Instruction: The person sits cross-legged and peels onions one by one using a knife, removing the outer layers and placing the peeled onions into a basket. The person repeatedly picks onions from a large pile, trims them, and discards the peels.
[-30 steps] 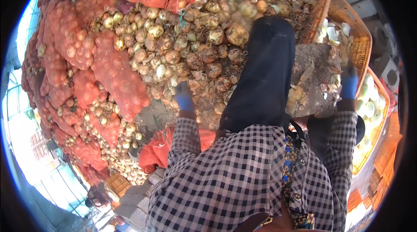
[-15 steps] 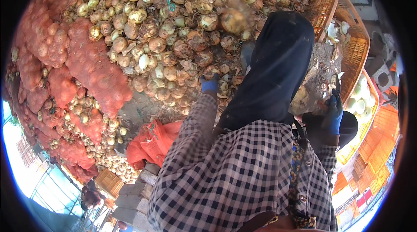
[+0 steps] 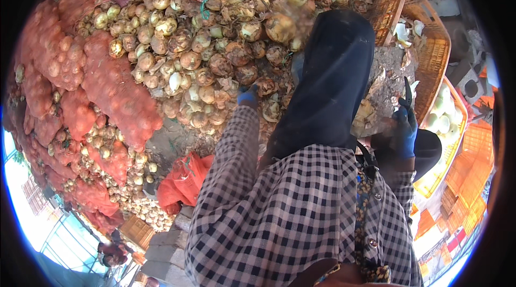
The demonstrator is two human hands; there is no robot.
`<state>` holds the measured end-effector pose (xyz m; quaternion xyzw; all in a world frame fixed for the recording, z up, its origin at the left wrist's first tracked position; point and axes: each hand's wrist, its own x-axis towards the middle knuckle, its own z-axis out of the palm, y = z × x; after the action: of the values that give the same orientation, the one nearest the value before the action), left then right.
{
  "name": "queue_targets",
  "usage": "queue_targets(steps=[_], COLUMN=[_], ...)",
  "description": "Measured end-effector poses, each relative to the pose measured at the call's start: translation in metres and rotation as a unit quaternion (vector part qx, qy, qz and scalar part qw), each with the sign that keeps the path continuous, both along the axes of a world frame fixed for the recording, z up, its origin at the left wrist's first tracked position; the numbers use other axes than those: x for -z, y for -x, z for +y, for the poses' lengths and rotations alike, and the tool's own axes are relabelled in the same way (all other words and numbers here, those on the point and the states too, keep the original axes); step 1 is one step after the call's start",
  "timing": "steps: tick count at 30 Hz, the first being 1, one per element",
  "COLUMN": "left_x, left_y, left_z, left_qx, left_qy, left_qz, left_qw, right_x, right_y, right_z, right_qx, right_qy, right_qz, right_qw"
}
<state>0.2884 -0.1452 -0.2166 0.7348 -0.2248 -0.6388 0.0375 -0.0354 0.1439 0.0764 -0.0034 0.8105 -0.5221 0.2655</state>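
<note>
Two blue-gloved hands work at a big heap of loose, papery brown onions [image 3: 215, 66] lying on the ground. The left hand [image 3: 248, 95] reaches out from a black-and-white checked sleeve [image 3: 228, 163] and rests on the near edge of the heap, fingers curled down among the bulbs; whether it has closed round one I cannot tell. The right hand [image 3: 406, 128] is closed round a pair of dark-handled shears [image 3: 407, 92], the blades pointing up, beside a pile of dry onion skins and trimmings [image 3: 384, 88]. A black fabric covering [image 3: 333, 83] hangs down the middle of the view and hides what lies between the hands.

Judging by how things lie, the trimming is only partly done: an orange plastic crate holding pale, peeled onions [image 3: 443, 120] sits at the right, past the shears, and another orange woven crate [image 3: 416, 29] above it carries only a few white pieces, while the untrimmed heap remains very large. Red mesh sacks filled with onions [image 3: 107, 93] are stacked along the left edge of the heap, and a crumpled empty red mesh sack [image 3: 183, 179] lies near the sleeve
</note>
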Motion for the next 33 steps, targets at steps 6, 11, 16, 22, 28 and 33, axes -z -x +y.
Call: queue_targets(steps=[6, 11, 16, 22, 28, 33], left_x=[-0.037, -0.01, 0.059, -0.008, -0.045, -0.254], left_y=[0.008, 0.023, -0.01, -0.032, 0.022, 0.189], left_z=[0.046, 0.079, 0.078, 0.046, -0.04, -0.102], left_qx=[0.216, 0.511, 0.412, 0.042, -0.008, 0.171], left_qy=[-0.009, 0.033, -0.095, -0.146, 0.051, 0.249], left_qz=[-0.06, -0.221, -0.091, 0.213, 0.539, 0.485], left_qw=[0.974, 0.83, 0.902, 0.965, 0.841, 0.821], right_x=[-0.003, 0.006, -0.001, 0.002, 0.006, 0.008], right_y=[-0.018, -0.023, -0.017, -0.014, -0.011, -0.006], right_z=[0.008, 0.026, 0.008, 0.007, 0.004, 0.011], right_qx=[-0.034, -0.002, -0.004, 0.024, 0.033, 0.053], right_qy=[0.0, -0.021, -0.006, -0.019, 0.037, 0.102], right_qz=[0.024, -0.005, 0.005, -0.028, -0.047, -0.045], right_qw=[0.999, 1.0, 1.0, 0.999, 0.998, 0.992])
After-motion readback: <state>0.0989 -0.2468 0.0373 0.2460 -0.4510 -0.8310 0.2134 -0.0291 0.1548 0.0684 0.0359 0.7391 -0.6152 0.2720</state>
